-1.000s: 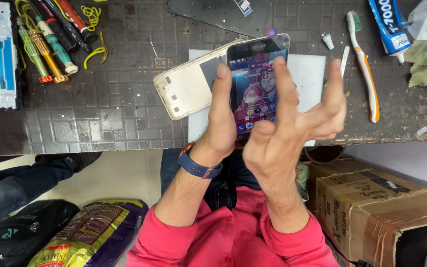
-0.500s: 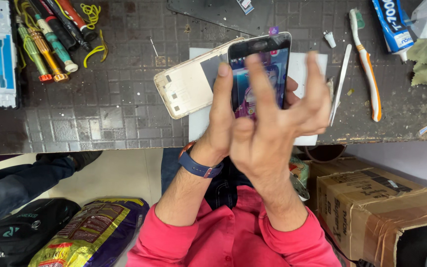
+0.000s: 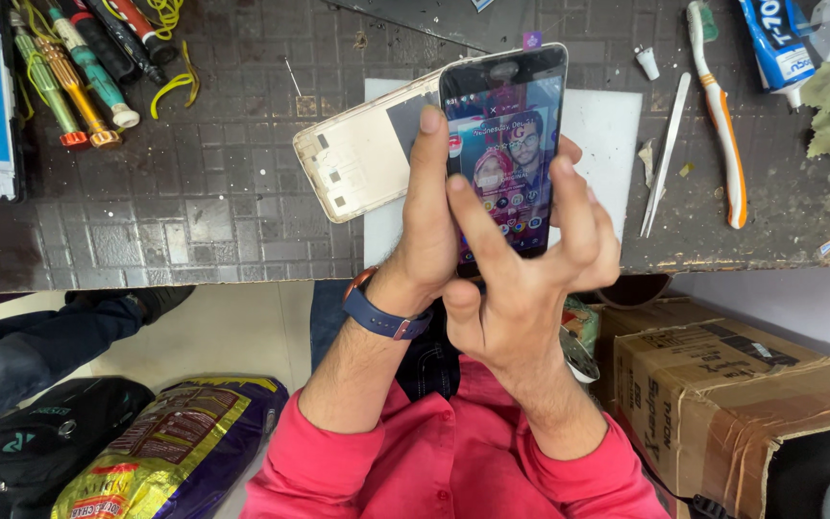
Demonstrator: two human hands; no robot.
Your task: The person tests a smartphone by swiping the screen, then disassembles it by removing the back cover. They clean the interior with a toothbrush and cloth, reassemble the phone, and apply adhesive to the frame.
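Rolled red sleeves; navy watch strap (image 3: pixel 381 317) with copper-coloured case on left wrist.

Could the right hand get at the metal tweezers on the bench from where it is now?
Probably yes: the right hand is only touching the phone screen, and the tweezers lie uncovered just right of it.

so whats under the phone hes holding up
Beneath the lit phone, held in the left hand, lie a pale back cover and a white sheet on the dark mat. The phone and both hands, including the right hand, hide the sheet's middle.
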